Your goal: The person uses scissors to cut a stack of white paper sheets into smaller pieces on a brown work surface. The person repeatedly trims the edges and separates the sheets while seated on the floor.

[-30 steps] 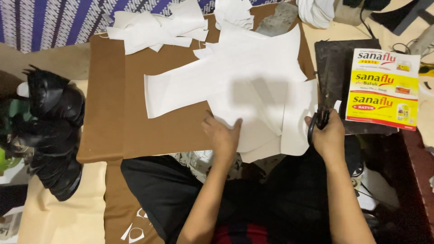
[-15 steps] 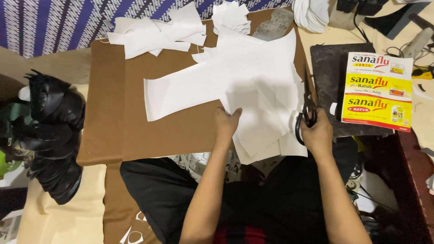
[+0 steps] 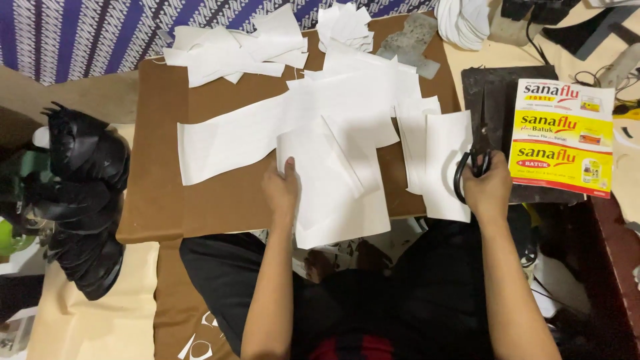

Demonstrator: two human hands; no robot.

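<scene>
My left hand [image 3: 281,189] grips the left edge of a stack of white sheets [image 3: 333,187] that hangs over the near edge of a brown board [image 3: 220,193]. My right hand [image 3: 489,190] is shut on black scissors [image 3: 478,155], blades pointing away from me, resting beside a separate cut white piece [image 3: 440,160] at the board's right edge. A long white strip [image 3: 227,143] stretches leftward from under the stack.
White offcuts [image 3: 233,47] are heaped at the board's far edge. A yellow and white printed card [image 3: 562,137] lies on a dark mat [image 3: 493,87] to the right. A pile of black leather pieces [image 3: 80,193] sits at the left. Patterned purple cloth [image 3: 67,33] lies behind.
My left hand has dragged the white stack and long strip to the left, splitting it from the cut piece at the right. My right hand with the scissors shifted slightly right.
</scene>
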